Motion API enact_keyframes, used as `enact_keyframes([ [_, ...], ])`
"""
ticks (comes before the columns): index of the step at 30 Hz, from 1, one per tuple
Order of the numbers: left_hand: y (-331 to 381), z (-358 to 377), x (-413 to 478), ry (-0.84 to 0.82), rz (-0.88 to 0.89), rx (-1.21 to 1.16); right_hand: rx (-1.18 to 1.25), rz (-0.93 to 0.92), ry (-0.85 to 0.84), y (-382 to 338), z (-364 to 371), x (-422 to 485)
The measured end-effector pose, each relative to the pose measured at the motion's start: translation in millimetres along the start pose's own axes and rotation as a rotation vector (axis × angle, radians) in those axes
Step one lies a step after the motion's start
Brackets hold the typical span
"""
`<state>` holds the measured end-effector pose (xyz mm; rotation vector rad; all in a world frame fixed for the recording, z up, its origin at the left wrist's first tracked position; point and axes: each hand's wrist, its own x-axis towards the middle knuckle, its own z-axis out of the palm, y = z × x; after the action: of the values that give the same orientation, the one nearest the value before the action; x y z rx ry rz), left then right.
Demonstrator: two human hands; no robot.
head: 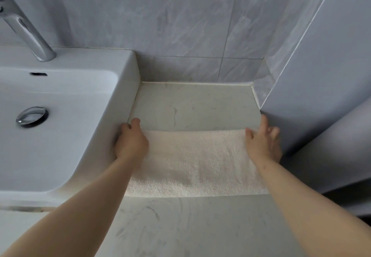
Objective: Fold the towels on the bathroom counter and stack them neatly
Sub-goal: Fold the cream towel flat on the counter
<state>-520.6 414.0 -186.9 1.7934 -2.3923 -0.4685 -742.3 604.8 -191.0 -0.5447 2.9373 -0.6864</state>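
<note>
a cream towel is lying flat on the desk, filling the strip between the white sink and the grey side wall. its near edge is running straight across, and its far edge is sitting well short of the tiled back wall, leaving bare desk behind it.

the left grip is sitting at the towel's far left corner, hard against the sink's side, with its fingers curled and seemingly pinching that corner. the right grip is sitting at the far right corner, its thumb lying on top of the cloth and its straighter fingers reaching past the edge. whether those fingers are tucking under the towel is not showing, so i cannot tell if this grip is really holding or only pressing.

taking both far corners at once is keeping the edge taut and level, probably so that it can be carried toward the near edge in one even fold. the desk's flat surface is doing the work of holding the rest of the cloth smooth.

no other towel and no finished stack are appearing in view, so the task is looking to be at an early stage. the tap and drain are standing apart from the work.
</note>
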Motion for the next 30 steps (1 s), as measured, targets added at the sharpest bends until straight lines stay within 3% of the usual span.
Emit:
enact_keyframes([
  [3, 10.6, -2.1, -24.4, 0.205, 0.233, -0.031, -0.033, -0.331, 0.238, -14.3, 6.6, -23.2],
  [5, 21.8, 9.9, -49.3, 0.092, 0.423, 0.024, -0.094, -0.526, 0.059, -25.7, 18.0, -46.1],
  [7, 24.6, 30.0, -67.4, -0.144, 0.452, 0.168, -0.221, -0.597, -0.23, -28.2, 31.8, -63.4],
  [9, 17.8, 40.0, -68.6, -0.235, 0.424, 0.264, -0.303, -0.544, -0.347, -19.3, 39.6, -60.1],
  [11, 5.6, 41.0, -60.6, -0.232, 0.389, 0.298, -0.327, -0.473, -0.347, -9.8, 34.9, -48.7],
  [18, -12.8, 27.8, -54.8, -0.192, 0.196, 0.193, -0.352, -0.28, -0.29, 12.4, 14.3, -39.5],
  [24, -18.1, 23.5, -58.0, -0.144, 0.084, 0.154, -0.317, -0.246, -0.212, 16.6, 13.1, -47.1],
  [30, -29.2, 6.1, -62.1, -0.099, 0.072, 0.196, -0.29, -0.078, -0.063, 27.0, -5.5, -65.0],
])
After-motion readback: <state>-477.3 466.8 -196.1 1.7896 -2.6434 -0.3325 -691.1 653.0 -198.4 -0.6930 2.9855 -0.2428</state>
